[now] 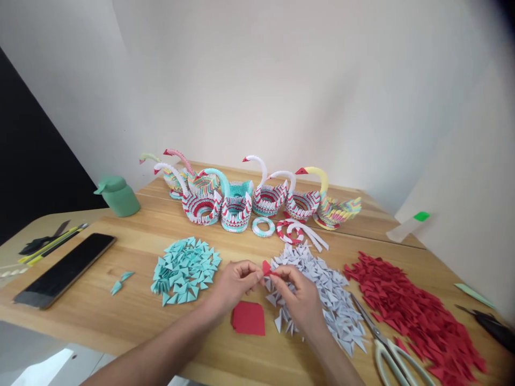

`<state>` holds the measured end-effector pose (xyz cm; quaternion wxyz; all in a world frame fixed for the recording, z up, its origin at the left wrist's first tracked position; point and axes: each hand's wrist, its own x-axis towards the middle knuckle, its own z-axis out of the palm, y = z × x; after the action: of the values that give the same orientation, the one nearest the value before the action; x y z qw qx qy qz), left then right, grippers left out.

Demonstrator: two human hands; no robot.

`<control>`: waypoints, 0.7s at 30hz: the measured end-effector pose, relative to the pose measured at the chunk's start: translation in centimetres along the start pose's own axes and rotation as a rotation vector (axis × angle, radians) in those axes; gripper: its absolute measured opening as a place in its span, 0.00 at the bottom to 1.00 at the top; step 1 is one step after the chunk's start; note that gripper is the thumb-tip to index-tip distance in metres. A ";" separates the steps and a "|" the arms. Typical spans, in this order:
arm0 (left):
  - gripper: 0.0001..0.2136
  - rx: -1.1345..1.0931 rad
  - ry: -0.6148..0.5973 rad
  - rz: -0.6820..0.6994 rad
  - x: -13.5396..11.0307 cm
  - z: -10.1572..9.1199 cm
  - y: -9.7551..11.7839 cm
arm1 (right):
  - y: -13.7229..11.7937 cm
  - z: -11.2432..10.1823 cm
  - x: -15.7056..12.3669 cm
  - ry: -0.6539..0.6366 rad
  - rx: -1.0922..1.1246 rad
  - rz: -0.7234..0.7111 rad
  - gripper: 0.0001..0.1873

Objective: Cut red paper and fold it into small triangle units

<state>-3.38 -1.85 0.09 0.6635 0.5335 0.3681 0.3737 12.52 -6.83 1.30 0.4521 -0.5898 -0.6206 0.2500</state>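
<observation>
Between my two hands, above the wooden table, is a small folded piece of red paper (266, 268). My left hand (240, 280) pinches its left side with thumb and forefinger. On the other side, my right hand (298, 292) grips the piece with its fingertips. A stack of red paper squares (248, 318) lies just below my hands. White folded paper triangles (333, 300) spread under and beyond my right hand. To the left of my left hand sits a heap of teal folded triangles (185, 271).
Several paper swans (237, 212) stand at the back, with paper rings (263, 227) before them. Red folded triangles (414, 305) and scissors (386, 343) lie to the right. A phone (66, 271), a green container (120, 198) and pencils (54, 244) are on the left.
</observation>
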 end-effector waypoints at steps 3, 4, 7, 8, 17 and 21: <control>0.14 0.014 0.002 -0.001 0.0 -0.1 -0.1 | 0.2 -0.2 0.0 0.001 -0.037 -0.040 0.07; 0.14 0.017 0.002 -0.003 0.0 -0.1 0.0 | 0.3 -0.2 0.1 -0.002 -0.050 -0.078 0.07; 0.13 0.030 0.000 -0.002 0.0 0.0 0.2 | 0.7 -0.4 0.2 -0.010 -0.066 -0.245 0.07; 0.13 0.039 -0.001 0.004 -0.1 0.0 0.2 | 0.9 -0.5 0.3 -0.008 -0.065 -0.297 0.07; 0.10 0.139 -0.010 0.063 -0.5 0.4 0.6 | 0.8 -0.5 0.2 0.005 -0.037 -0.287 0.08; 0.08 0.286 0.026 0.152 -0.8 0.6 0.6 | 0.3 -0.5 0.2 -0.019 0.034 -0.051 0.08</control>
<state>-3.33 -2.76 0.85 0.5457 0.6442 0.3845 0.3734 13.10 -6.70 1.32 0.4623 -0.5637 -0.6354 0.2545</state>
